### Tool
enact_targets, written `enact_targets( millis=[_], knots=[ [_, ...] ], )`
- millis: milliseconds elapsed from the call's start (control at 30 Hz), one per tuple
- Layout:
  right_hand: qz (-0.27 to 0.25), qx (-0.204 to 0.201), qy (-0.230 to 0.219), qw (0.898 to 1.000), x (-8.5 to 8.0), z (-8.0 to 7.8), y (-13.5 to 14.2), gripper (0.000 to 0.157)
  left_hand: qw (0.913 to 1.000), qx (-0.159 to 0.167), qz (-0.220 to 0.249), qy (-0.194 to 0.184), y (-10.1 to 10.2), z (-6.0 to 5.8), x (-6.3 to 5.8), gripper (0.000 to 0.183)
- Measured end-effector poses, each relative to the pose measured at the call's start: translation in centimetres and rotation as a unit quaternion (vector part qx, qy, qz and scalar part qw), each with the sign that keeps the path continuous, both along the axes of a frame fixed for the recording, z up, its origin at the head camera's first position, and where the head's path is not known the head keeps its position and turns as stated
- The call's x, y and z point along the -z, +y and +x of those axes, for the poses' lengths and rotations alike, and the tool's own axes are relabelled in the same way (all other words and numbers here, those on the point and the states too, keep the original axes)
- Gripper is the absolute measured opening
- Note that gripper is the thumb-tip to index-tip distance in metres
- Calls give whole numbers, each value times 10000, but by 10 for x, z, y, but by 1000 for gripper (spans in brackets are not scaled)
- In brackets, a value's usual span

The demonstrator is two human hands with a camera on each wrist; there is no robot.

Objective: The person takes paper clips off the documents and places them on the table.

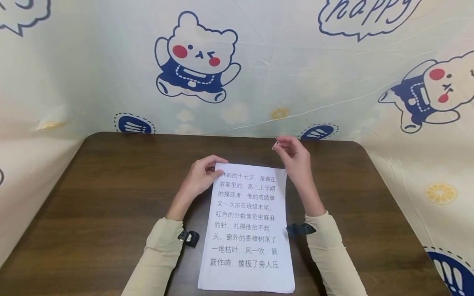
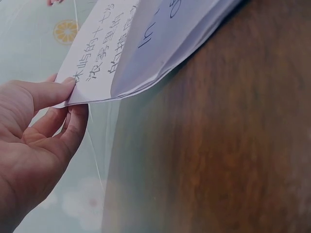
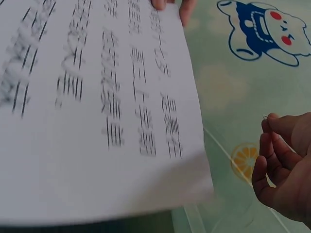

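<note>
A stack of white paper sheets (image 1: 244, 279) printed with large Chinese characters is lifted at its far end above the brown table. My left hand (image 1: 198, 176) pinches its far left corner, thumb on the printed face and fingers beneath. In the left wrist view, the sheets (image 2: 95, 73) bow and fan slightly apart along the edge. Just beyond the far right corner, my right hand (image 1: 296, 160) holds a small pale paper clip (image 1: 275, 145) between thumb and forefinger. Only a bit of the clip (image 3: 265, 117) shows past the fingertips in the right wrist view.
The brown wooden table (image 1: 122, 197) stretches to both sides of the sheets. A pale cloth backdrop (image 1: 266, 82) with cartoon bears hangs behind the table's far edge and along both sides. Dark straps with small devices (image 1: 190, 237) sit on both wrists.
</note>
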State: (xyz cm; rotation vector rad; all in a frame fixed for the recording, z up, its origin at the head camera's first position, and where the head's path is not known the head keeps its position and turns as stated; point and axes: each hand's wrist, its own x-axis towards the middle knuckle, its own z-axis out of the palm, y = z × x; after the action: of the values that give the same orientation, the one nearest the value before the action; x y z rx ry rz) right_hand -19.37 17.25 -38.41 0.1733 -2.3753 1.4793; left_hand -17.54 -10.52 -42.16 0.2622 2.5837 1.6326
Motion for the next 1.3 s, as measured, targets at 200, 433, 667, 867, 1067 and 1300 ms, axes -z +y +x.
enact_targets(
  millis=[200,433,667,867,1067,1300],
  knots=[
    [88,220,-209,9995,9,7,29,31,9999,-81,-46,39,-2,1,4,30],
    [708,214,-422,9964,20,15,65,27,9999,-96,-64,-23,-2,1,6,31],
    [1602,164,-881,9830,26,14,98,24,10000,-88,-18,8,-2,1,6,31],
    [2063,46,-1509,9668,29,16,118,20,9999,-109,-64,-28,-2,1,6,31],
    [2317,-183,-2166,9482,29,21,124,20,9999,-89,-100,10,-1,-1,6,31],
    [2405,-273,-2535,9366,35,23,126,21,10000,-38,-59,37,1,-2,4,32]
  ],
)
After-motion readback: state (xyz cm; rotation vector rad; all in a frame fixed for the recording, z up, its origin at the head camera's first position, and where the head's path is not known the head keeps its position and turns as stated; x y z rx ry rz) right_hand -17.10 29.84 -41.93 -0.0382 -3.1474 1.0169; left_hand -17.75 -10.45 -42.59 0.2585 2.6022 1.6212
